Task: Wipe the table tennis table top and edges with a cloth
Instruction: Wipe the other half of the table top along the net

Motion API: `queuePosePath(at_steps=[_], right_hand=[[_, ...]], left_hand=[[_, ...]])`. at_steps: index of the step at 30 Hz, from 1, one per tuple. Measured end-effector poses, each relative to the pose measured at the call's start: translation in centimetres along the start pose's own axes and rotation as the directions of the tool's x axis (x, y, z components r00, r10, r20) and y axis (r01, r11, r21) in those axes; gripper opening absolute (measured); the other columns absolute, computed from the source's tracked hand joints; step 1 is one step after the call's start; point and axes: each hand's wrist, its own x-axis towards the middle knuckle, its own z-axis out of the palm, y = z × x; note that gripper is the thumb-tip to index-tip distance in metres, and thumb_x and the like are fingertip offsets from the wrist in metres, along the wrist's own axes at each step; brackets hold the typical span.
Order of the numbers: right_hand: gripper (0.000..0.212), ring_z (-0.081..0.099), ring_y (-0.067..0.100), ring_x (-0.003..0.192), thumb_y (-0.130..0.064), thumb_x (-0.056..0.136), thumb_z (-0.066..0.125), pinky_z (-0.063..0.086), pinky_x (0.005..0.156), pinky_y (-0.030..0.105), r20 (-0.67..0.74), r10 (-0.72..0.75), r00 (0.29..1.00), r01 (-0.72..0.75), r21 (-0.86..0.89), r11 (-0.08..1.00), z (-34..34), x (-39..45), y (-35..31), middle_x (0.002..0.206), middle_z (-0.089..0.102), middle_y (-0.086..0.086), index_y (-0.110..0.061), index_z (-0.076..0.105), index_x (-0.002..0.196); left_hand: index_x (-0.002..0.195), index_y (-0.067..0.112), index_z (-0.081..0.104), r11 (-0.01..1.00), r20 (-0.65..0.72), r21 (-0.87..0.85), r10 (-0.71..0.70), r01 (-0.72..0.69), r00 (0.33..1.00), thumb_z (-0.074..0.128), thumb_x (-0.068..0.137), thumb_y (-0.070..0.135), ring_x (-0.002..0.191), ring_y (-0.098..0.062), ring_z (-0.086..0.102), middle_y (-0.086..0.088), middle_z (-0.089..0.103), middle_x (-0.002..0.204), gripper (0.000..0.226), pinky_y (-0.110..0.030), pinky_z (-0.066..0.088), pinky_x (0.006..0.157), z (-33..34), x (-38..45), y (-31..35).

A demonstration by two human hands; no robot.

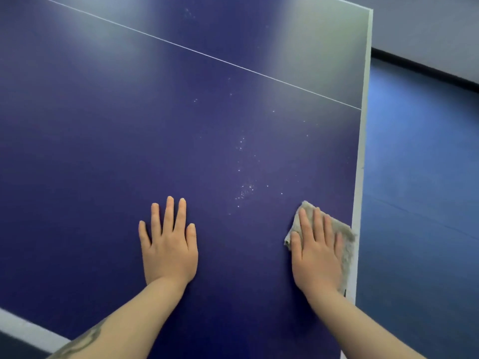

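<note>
1. A dark blue table tennis table top [103,151] fills most of the head view, seen from above by a person leaning over it.
2. The left hand [168,244] lies flat on the table top, palm down, fingers straight and slightly spread — it holds nothing.
3. The right hand [317,252] lies flat as well, fingers straight and close together, pressing a grey cloth [344,237] against the table top.
4. The cloth sticks out past the right hand's fingertips and along its little-finger side, where it reaches onto the white border line [361,151] at the table's right edge; a small corner also shows beside the thumb.
5. Beyond the fingertips of both hands, in the stretch between them, a scatter of small pale specks [243,191] dots the blue surface and trails away up the table.
6. Further beyond the fingertips, a thin white centre line [197,51] crosses the table top at a slant.
7. Behind the left wrist, a broader white end line [28,330] marks the near edge, and a dark tattoo [85,340] shows on the left forearm.
8. Past the little-finger side of the right hand, off the table's edge, lies a lighter blue floor [420,203] — it meets a grey wall [427,27] with a dark skirting strip.
</note>
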Motion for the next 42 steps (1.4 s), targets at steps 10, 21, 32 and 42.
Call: queuePosePath(at_steps=[10,21,32,42], right_hand=[[0.057,0.017,0.019,0.151,-0.048,0.099,0.023,0.001,0.120,0.042,0.081,-0.625,0.777,0.629,-0.049,0.776,2.3,1.8,-12.2,0.163,0.022,-0.005,-0.035,0.026,0.155],[0.057,0.011,0.020,0.153,-0.046,0.101,0.025,0.007,0.120,0.045,-0.021,-0.322,0.946,0.320,-0.066,0.945,1.9,-2.3,-5.4,0.164,0.020,-0.002,-0.034,0.021,0.157],[0.055,-0.012,0.015,0.152,-0.043,0.105,0.016,-0.005,0.123,0.045,0.016,0.177,0.984,-0.177,0.016,0.984,-2.8,8.1,4.0,0.167,-0.008,-0.006,-0.038,-0.001,0.157],[0.054,0.000,0.017,0.153,-0.047,0.103,0.025,-0.006,0.122,0.043,0.163,-0.778,0.607,0.791,-0.023,0.612,-0.3,1.8,0.2,0.166,0.011,-0.007,-0.039,0.018,0.156]], left_hand=[[0.155,0.031,0.016,0.994,-0.037,-0.105,-0.008,0.004,0.999,0.009,0.099,0.045,0.151,-0.018,0.004,0.010,0.011,0.161,0.058,-0.047,0.009,0.120,0.8,0.4,-1.0],[0.156,0.027,0.014,1.000,0.003,0.006,0.004,-0.004,1.000,0.011,0.095,0.058,0.151,-0.025,0.005,0.003,0.013,0.162,0.068,-0.051,0.013,0.118,0.6,0.8,-1.0],[0.156,0.028,0.015,0.999,-0.039,-0.038,-0.012,0.010,0.999,0.019,0.098,0.054,0.151,-0.022,0.004,0.003,0.015,0.162,0.064,-0.049,0.008,0.120,0.7,0.4,-0.6],[0.156,0.026,0.007,0.935,-0.012,-0.166,-0.319,0.313,0.948,0.020,0.101,0.042,0.151,-0.023,-0.005,0.001,0.003,0.164,0.058,-0.050,-0.001,0.119,1.7,-3.4,9.1]])
